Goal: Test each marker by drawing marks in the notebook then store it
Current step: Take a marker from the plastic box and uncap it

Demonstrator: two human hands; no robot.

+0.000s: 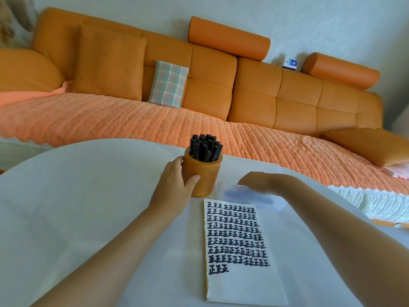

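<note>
An orange-brown cylindrical pen holder (207,173) stands on the white table, packed with several black markers (205,149). My left hand (174,182) wraps around its left side, thumb on the front. The open notebook (241,258) lies nearer me, its page filled with rows of black marks. Just beyond the notebook's far right corner sits a clear plastic tray (252,197) with dark ridges. My right hand (256,180) rests bent over the tray's far side; its fingers are hidden, so what they touch is unclear.
The white round table (77,207) extends left and toward me. Behind it runs an orange sofa (199,89) with a woven orange cover, a plaid cushion (168,84) and bolsters. A small blue-white box (290,63) sits on the sofa back.
</note>
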